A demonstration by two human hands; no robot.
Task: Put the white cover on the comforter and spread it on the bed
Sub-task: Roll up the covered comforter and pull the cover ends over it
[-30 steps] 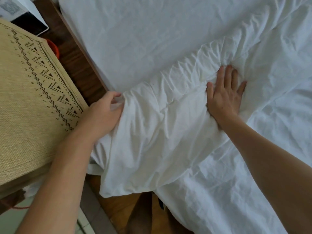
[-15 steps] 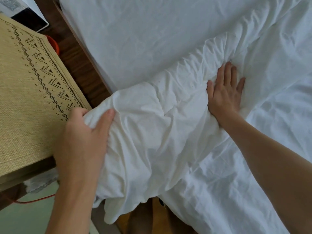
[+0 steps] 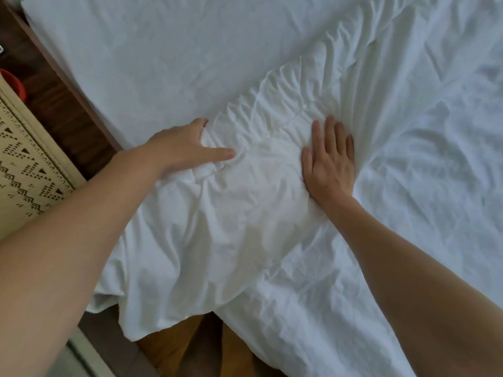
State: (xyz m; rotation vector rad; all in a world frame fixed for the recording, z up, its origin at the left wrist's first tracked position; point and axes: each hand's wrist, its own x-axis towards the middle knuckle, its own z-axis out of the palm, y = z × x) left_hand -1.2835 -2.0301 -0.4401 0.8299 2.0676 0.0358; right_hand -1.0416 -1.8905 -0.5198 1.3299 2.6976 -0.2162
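The white covered comforter [image 3: 239, 227] lies bunched and wrinkled across the bed [image 3: 152, 50], with one corner hanging over the near edge. My left hand [image 3: 182, 148] rests on the bunched corner, thumb stretched out on top and fingers tucked into the folds at its far side. My right hand [image 3: 330, 164] lies flat, fingers together, pressing down on the comforter a little to the right. More of the white cover [image 3: 424, 164] spreads smoother to the right. Whether the comforter's filling reaches the corner is hidden under the fabric.
A white sheet covers the mattress at the back. A dark wooden bed frame [image 3: 68, 104] runs along the left side. A woven mat with a zigzag pattern [image 3: 24, 170] stands at the left, an orange object [image 3: 13, 83] behind it. Wooden floor [image 3: 174, 346] shows below.
My left hand has carried the gripped corner from the bed's edge up and right onto the mattress. My right hand has stayed pressed flat. The view has shifted towards the bed.
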